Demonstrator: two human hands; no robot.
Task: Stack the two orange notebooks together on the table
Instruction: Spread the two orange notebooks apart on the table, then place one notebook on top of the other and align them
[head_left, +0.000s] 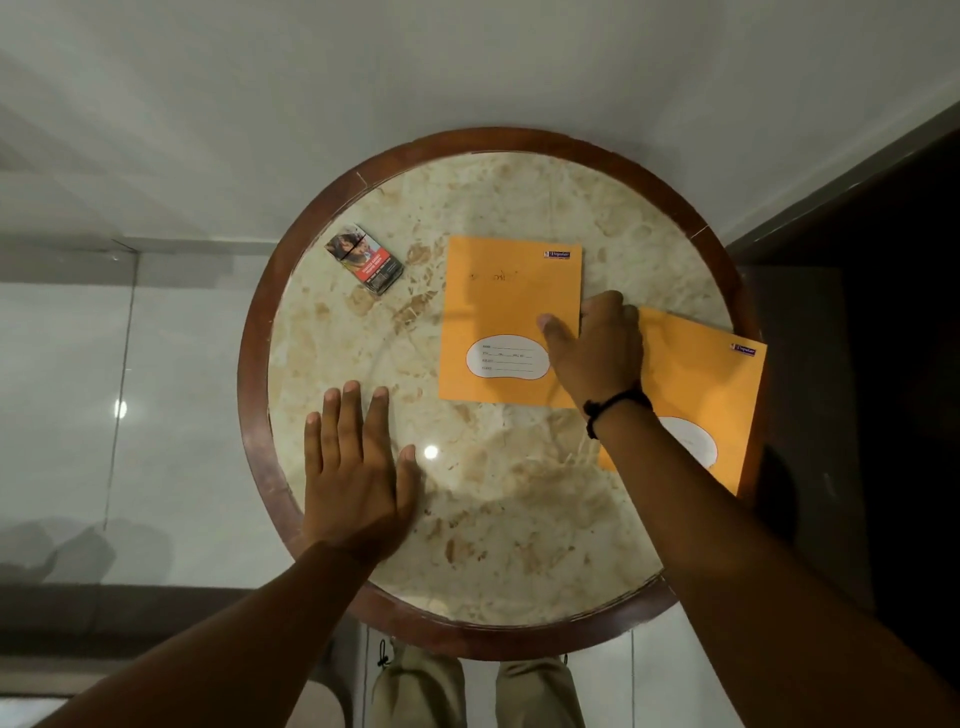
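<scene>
- A round table (498, 631) with a brown wood rim and a pale stone top fills the middle of the view.
- One orange notebook (506, 306) lies flat on the table, a bit to the right of the middle. It has a white label shape near its close edge.
- A second orange notebook (696, 384) lies at the right side of the table. It is tilted, and its right corner hangs over the rim.
- The two notebooks are side by side and not stacked. I cannot tell if their edges touch, because a hand covers that spot.
- The right hand (597, 348) rests where the two notebooks meet. Its thumb lies on the first notebook and its fingers curl down at that book's right edge. I cannot tell if it is gripping the book or only pressing on it.
- A dark band (615, 405) sits on the right wrist.
- The left hand (353, 473) lies flat on the bare table, near and to the left, fingers spread, holding nothing.
- A small printed box (364, 259) lies far and to the left on the table, well apart from the notebooks.
</scene>
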